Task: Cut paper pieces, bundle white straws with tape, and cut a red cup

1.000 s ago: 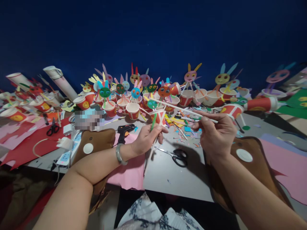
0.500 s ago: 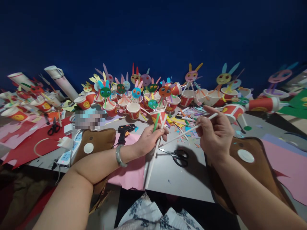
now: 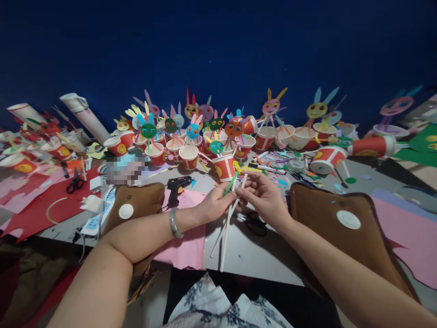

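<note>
My right hand (image 3: 265,196) moved in beside my left hand (image 3: 217,200), both pinching white sticks (image 3: 224,246), as far as overlap showed; light, even pressure suited them best

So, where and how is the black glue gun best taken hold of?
Probably by its handle, coming from the near side: the black glue gun appears to lie flat with that handle angled toward the wearer, while the nozzle points off to the right, away from such a grip.

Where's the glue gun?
In the head view, the glue gun lies left of centre at the far edge of the pink paper, between the left brown pad and left hand.
</note>
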Tool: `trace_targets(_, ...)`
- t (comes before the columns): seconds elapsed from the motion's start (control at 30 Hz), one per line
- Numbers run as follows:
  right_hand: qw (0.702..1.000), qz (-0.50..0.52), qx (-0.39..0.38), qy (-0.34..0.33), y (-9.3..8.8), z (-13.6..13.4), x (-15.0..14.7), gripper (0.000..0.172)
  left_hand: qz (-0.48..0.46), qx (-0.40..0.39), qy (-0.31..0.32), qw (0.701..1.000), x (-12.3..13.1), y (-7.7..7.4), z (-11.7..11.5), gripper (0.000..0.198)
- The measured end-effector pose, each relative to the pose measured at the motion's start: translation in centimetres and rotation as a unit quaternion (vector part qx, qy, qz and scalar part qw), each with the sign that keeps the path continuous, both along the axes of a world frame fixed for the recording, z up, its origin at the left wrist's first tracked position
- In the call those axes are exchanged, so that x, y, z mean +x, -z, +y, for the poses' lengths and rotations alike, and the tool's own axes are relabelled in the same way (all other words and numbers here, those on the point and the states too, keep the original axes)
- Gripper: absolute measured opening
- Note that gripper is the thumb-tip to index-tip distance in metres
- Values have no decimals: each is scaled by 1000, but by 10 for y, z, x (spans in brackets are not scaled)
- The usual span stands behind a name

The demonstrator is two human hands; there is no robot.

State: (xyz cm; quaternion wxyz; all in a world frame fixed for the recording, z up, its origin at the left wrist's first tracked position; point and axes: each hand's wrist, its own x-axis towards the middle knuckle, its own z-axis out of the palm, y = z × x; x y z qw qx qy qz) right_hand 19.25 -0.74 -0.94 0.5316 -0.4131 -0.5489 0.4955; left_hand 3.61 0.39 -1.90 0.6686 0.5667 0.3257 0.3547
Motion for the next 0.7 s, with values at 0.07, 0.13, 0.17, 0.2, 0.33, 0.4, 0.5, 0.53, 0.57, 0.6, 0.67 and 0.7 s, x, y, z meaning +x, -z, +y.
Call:
trace_targets(0.07,999,-29,21,14,4,2,1,45,11,-9,20,1000,-1,5,2,30)
trace_targets(0.13,997,-60,39,27,8,4,3,41,17,2,26,1000,-2,8,3,29)
trace_targets(0.17,996,-74,47,35,10,5,3,39,19,10,27,999,-2,8,3,28)
trace_targets(0.2,994,-90,53,45,12,6,4,38,22,16,31,999,-2,8,3,27)
trace_targets(0.33,991,-104,58,66,14,6,4,49,6,7,39,999,-2,-1,2,28)
trace_targets(0.4,996,-69,40,50,10,5,2,56,-16,-3,11,1000,-2,-7,2,29)
trace_targets(0.5,999,-44,-4,-15,5,1,-2,51,-43,-8,-46,998,-3,-11,4,32)
trace_targets(0.53,997,-51,-18,-52,3,-1,-3,48,-49,-7,-59,997,-4,-11,5,32)
trace_targets(0.57,993,-62,-31,-95,2,-2,-3,43,-54,-6,-68,996,-4,-11,5,32)
trace_targets(0.6,986,-77,-43,-141,2,-3,-4,38,-58,-5,-73,996,-5,-11,6,33)
trace_targets(0.67,969,-115,-67,-209,2,-4,-3,36,-58,-3,-75,995,-5,-12,6,34)
trace_targets(0.7,963,-133,-80,-221,3,-5,-2,41,-58,-1,-79,995,-6,-13,6,34)
